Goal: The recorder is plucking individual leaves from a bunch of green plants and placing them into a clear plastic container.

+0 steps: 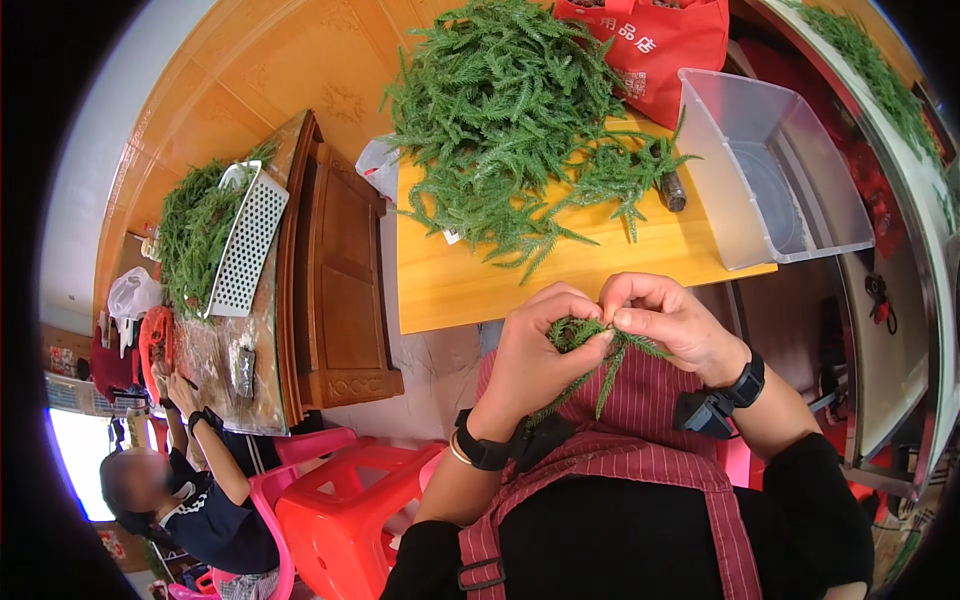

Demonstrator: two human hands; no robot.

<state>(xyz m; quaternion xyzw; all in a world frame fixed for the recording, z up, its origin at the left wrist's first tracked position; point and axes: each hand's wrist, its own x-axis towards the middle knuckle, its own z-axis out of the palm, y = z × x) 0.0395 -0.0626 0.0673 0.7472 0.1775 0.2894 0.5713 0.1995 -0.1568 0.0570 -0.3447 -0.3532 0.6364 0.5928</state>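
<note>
Between my two hands, above my lap, is a small bunch of green needle-leaved sprigs (613,372). My left hand (545,345) is closed around the bunch, with stems sticking out past the thumb and below the palm. The fingertips of my right hand (672,325) pinch at the top of the bunch, close to the left thumb. Whatever lies between those fingertips is too small to make out. Beyond my hands, a large heap of similar green sprigs (505,110) covers much of the yellow wooden table (460,300).
A dark cylindrical roll (672,190) lies by the heap. Right of it stands a clear plastic bin (735,180), with a red bag (665,60) behind. At left, a white perforated basket (245,245) holds more greenery. A co-worker (205,510) sits near red stools (345,510).
</note>
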